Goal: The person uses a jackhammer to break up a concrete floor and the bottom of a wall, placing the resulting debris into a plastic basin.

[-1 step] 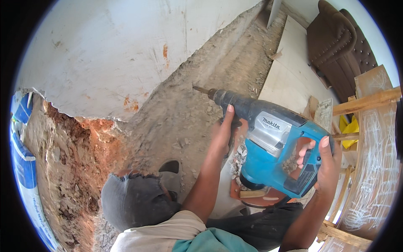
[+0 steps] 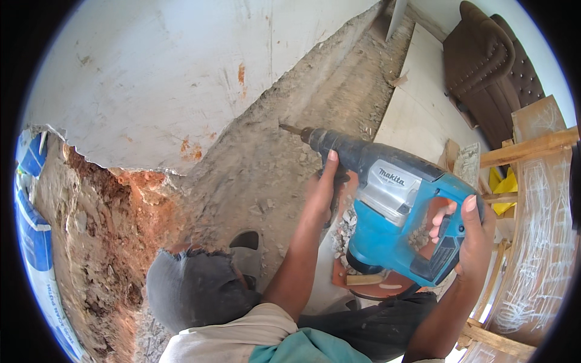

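Note:
A teal, black and silver rotary hammer spans the middle right of the head view, its nose aimed left and away from me. My left hand is closed round the side handle behind the nose, with that handle mostly hidden by the fingers. At the rear, my right hand wraps the D-shaped grip, fingers through the opening near the trigger. The bit points at the broken, dusty strip of rubble beneath the white wall. Whether its tip touches that surface I cannot tell.
Below the tool lies an orange pan holding broken chunks. Exposed red brick and blue-and-white bags are at left. Pale floor tiles, a brown tufted sofa and a wooden frame with plastic-wrapped board stand right.

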`<state>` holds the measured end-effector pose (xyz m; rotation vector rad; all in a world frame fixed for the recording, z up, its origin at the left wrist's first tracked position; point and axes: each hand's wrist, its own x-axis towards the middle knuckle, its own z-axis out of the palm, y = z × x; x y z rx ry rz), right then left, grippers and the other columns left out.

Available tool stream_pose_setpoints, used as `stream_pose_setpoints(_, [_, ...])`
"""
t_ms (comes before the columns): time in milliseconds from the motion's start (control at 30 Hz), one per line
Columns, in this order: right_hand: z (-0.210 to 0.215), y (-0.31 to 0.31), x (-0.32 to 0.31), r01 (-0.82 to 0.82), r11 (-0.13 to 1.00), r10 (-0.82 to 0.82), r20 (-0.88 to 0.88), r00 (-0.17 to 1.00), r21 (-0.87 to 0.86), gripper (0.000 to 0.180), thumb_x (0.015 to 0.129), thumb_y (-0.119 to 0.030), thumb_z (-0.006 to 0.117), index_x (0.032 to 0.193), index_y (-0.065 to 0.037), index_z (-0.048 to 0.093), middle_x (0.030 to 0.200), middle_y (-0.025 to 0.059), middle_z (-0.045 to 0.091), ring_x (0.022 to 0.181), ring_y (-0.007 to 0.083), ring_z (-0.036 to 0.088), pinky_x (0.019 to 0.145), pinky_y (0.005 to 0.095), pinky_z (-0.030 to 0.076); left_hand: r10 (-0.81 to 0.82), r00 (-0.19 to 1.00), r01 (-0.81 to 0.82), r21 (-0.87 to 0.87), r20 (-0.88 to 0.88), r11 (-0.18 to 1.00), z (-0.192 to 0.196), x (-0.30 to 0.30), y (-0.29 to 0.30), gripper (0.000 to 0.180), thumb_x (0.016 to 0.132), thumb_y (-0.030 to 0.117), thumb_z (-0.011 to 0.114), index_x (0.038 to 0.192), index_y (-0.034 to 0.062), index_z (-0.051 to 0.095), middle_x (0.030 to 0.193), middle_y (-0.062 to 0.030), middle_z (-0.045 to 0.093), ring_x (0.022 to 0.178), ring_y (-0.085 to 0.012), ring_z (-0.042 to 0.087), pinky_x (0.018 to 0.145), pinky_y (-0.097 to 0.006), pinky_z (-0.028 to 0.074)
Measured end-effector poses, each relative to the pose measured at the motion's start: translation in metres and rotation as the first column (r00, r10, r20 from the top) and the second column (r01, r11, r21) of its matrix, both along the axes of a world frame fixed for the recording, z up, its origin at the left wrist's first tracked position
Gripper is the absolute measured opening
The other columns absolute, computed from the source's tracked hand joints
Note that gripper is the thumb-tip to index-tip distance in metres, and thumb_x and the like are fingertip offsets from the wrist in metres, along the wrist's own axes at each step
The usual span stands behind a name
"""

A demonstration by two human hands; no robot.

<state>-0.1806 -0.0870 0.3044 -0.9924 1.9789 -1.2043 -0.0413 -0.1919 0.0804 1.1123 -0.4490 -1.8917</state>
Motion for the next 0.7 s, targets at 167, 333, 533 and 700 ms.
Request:
stream_pose_setpoints(167, [0.024, -0.021, 0.022, -0.038, 0.999, 0.040, -0.081, 0.996, 0.027, 0.057, 0.084, -0.056, 0.066, 0.086, 0.000, 0.059, 0.066, 0.0081, 0.060, 0.053, 0.0155, 0.059, 0.051, 0.0267, 0.049, 0.009, 0.998, -0.009, 0.004, -0.058, 1.000, -0.001, 0.003, -0.009, 0.078, 0.085, 0.069, 0.054, 0.101, -0.0065, 0.063, 0.085, -0.0099, 0.064, 0.072, -0.0158, 0.057, 0.066, -0.027, 0.045])
stream_pose_setpoints(333, [0.031, -0.052, 0.040, -0.127, 0.989, 0.135, -0.104, 0.985, 0.080, 0.053, 0.085, -0.052, 0.067, 0.092, 0.000, 0.061, 0.066, 0.0061, 0.059, 0.055, 0.0128, 0.057, 0.050, 0.0249, 0.045, 0.126, 0.982, -0.121, 0.042, -0.141, 0.992, -0.011, -0.004, -0.018, 0.076, 0.087, 0.073, 0.047, 0.094, -0.0008, 0.065, 0.077, -0.0057, 0.061, 0.063, -0.0139, 0.051, 0.058, -0.027, 0.039])
stream_pose_setpoints(533, [0.014, -0.052, 0.052, -0.094, 0.987, 0.097, -0.018, 0.995, 0.131, 0.053, 0.085, -0.049, 0.068, 0.099, 0.002, 0.062, 0.070, 0.0080, 0.062, 0.061, 0.0141, 0.061, 0.056, 0.0261, 0.049, 0.113, 0.992, -0.108, 0.078, -0.053, 0.991, -0.027, 0.003, -0.019, 0.071, 0.087, 0.071, 0.049, 0.090, 0.0021, 0.066, 0.071, -0.0042, 0.059, 0.060, -0.0140, 0.049, 0.056, -0.029, 0.036])
stream_pose_setpoints(700, [-0.006, -0.029, 0.059, -0.004, 0.993, 0.007, -0.020, 1.000, 0.116, 0.053, 0.087, -0.051, 0.066, 0.099, 0.001, 0.060, 0.074, 0.0104, 0.063, 0.060, 0.0155, 0.061, 0.055, 0.0274, 0.050, 0.102, 0.994, -0.101, 0.025, -0.048, 0.995, -0.055, 0.010, -0.011, 0.072, 0.086, 0.070, 0.052, 0.091, -0.0007, 0.066, 0.073, -0.0050, 0.059, 0.060, -0.0148, 0.050, 0.055, -0.028, 0.037])
